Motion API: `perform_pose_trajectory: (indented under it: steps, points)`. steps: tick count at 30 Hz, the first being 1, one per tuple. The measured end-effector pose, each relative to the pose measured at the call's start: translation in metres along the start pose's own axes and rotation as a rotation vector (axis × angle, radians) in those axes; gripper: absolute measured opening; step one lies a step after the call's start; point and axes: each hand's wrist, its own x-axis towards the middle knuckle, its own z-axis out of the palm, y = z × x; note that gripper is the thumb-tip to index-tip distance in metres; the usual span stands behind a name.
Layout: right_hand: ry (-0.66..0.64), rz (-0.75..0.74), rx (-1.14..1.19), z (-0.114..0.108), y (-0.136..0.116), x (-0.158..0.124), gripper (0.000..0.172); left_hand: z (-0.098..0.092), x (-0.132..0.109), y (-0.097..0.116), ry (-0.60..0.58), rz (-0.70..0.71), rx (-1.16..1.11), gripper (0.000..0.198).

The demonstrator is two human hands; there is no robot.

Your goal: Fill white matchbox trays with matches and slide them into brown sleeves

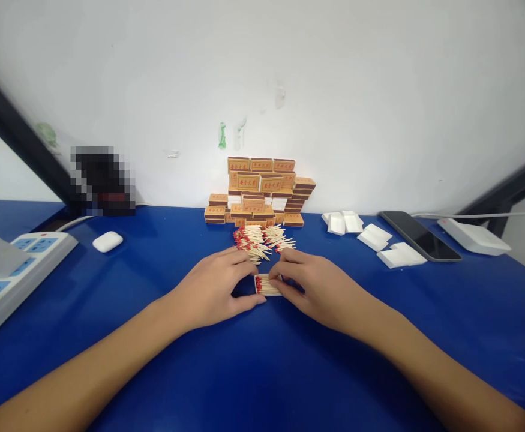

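My left grip (217, 282) pinches the white tray (271, 294); my right grip (318, 285) touches its matches (266, 284), whether pinching any I cannot tell.

The person is going bare-armed on both sides! Over on the left, the left hand (217, 283) is showing a smooth, plain back, its long thumb (246, 304) tapering to a rounded tip. The left wrist (167, 315) is slimming down neatly, and then the left forearm (95, 360) is broadening steadily toward the near left corner. Across on the right, the right hand (325, 288) is looking just as smooth and plain, and the right forearm (417, 348) is widening too, running bare out to the near right corner.
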Motion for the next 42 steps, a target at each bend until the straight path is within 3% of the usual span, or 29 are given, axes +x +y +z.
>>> perform_pose_trajectory:
  steps: [30,36,42]
  points:
    - [-0.037,-0.003,0.027,-0.003,0.002,-0.001,0.012,-0.001,0.0,0.0,-0.006,-0.008,0.021,0.026]
    - [0.121,0.132,-0.042,-0.012,0.033,0.005,0.011,-0.001,-0.001,-0.001,-0.023,-0.012,0.015,0.027]
    - [0.076,0.171,-0.052,-0.012,0.064,0.007,0.014,-0.001,-0.003,0.0,-0.017,0.001,0.025,0.028]
